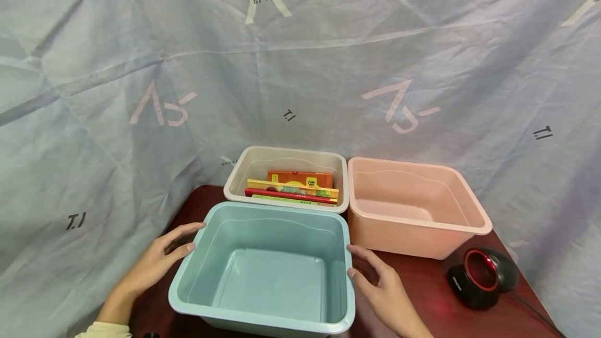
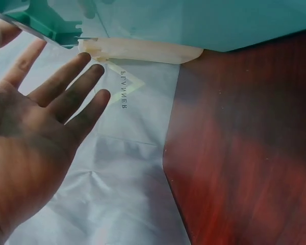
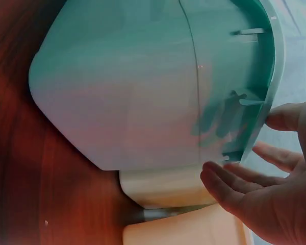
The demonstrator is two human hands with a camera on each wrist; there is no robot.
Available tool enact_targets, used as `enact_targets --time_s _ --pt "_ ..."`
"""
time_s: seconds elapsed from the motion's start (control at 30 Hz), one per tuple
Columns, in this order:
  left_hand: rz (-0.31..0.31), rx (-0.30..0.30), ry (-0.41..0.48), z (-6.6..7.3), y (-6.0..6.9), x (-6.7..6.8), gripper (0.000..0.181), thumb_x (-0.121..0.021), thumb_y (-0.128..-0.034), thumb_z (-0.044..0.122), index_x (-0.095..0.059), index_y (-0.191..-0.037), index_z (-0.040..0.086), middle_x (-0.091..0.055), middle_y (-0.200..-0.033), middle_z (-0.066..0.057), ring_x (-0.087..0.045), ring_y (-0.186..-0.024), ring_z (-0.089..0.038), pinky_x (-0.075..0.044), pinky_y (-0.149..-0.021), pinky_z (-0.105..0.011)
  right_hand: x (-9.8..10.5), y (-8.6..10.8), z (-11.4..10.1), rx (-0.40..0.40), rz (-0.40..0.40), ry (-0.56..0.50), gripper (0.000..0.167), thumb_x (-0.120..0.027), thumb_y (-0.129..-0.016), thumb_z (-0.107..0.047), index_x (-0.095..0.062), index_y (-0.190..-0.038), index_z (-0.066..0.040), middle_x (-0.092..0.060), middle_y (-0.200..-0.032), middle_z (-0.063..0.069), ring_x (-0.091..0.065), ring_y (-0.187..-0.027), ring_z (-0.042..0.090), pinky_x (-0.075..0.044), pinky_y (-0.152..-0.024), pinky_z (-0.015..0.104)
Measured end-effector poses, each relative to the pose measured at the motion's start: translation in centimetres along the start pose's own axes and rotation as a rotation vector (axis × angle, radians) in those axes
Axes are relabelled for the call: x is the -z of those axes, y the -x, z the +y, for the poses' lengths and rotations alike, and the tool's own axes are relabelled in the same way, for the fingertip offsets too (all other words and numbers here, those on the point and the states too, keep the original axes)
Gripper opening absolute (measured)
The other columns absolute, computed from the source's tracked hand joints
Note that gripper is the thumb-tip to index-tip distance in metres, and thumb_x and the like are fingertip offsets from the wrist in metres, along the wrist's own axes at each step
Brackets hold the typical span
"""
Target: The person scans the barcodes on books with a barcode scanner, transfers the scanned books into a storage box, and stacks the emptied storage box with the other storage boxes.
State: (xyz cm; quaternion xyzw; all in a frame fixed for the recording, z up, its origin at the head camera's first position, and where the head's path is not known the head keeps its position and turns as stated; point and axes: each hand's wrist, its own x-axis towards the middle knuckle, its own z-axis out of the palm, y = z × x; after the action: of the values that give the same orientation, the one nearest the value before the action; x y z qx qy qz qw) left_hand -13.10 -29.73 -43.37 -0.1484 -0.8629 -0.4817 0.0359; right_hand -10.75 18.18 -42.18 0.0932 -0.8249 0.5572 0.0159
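A light blue plastic basin (image 1: 274, 283) stands at the front of the dark red table, with nothing inside it. My left hand (image 1: 152, 262) is at its left rim, fingertips at the edge. The left wrist view shows that hand (image 2: 35, 122) with fingers spread and extended below the rim. On the opposite side my right hand (image 1: 387, 293) has thumb and fingertips at the right rim. From the right wrist, the fingers of that hand (image 3: 268, 194) look loosely extended beside the basin's outer wall (image 3: 132, 112), not wrapped round it.
Behind the blue basin, a beige basin (image 1: 345, 181) holds several flat, colourful boxes (image 1: 293, 192). A pink basin (image 1: 408, 239) stands at its right. On the right of the table (image 1: 418, 288) sits a black scanner-like device (image 1: 483, 278) with a red glowing ring and a cable. Grey printed cloth (image 1: 300, 67) hangs behind.
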Motion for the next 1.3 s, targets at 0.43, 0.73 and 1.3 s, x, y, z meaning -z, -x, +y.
enact_targets --time_s 0.43,0.73,1.3 --pt "-0.078 0.136 0.234 0.4 0.8 -0.3 0.049 -0.051 -0.1098 0.016 -0.040 -0.157 0.012 -0.061 -0.141 -0.020 -0.068 -0.115 -0.003 -0.061 -0.082 -0.033 -0.8 0.2 0.1 -0.086 0.043 -0.103 0.039 -0.072 -0.097 -0.013 -0.067 -0.136 -0.021 -0.074 -0.125 0.009 -0.072 -0.107 0.008 -0.058 -0.086 0.020" --pt "-0.091 0.128 0.405 2.2 0.9 -1.0 0.049 -0.054 -0.1066 0.007 -0.042 -0.154 0.002 -0.072 -0.130 -0.001 -0.073 -0.112 -0.014 -0.063 -0.084 -0.038 1.3 0.2 -1.0 -0.127 0.092 -0.098 0.040 -0.073 -0.095 -0.007 -0.070 -0.134 -0.017 -0.076 -0.119 0.012 -0.073 -0.101 0.006 -0.058 -0.083 0.020" --pt "-0.125 -0.035 0.529 13.9 -5.1 -4.4 0.047 -0.061 -0.1026 0.005 -0.049 -0.148 0.001 -0.073 -0.127 -0.006 -0.073 -0.113 -0.015 -0.062 -0.088 -0.036 15.9 1.5 -6.4 -0.045 0.123 0.086 0.044 -0.067 -0.102 -0.016 -0.061 -0.146 -0.013 -0.078 -0.114 -0.014 -0.074 -0.096 0.002 -0.061 -0.071 0.025"
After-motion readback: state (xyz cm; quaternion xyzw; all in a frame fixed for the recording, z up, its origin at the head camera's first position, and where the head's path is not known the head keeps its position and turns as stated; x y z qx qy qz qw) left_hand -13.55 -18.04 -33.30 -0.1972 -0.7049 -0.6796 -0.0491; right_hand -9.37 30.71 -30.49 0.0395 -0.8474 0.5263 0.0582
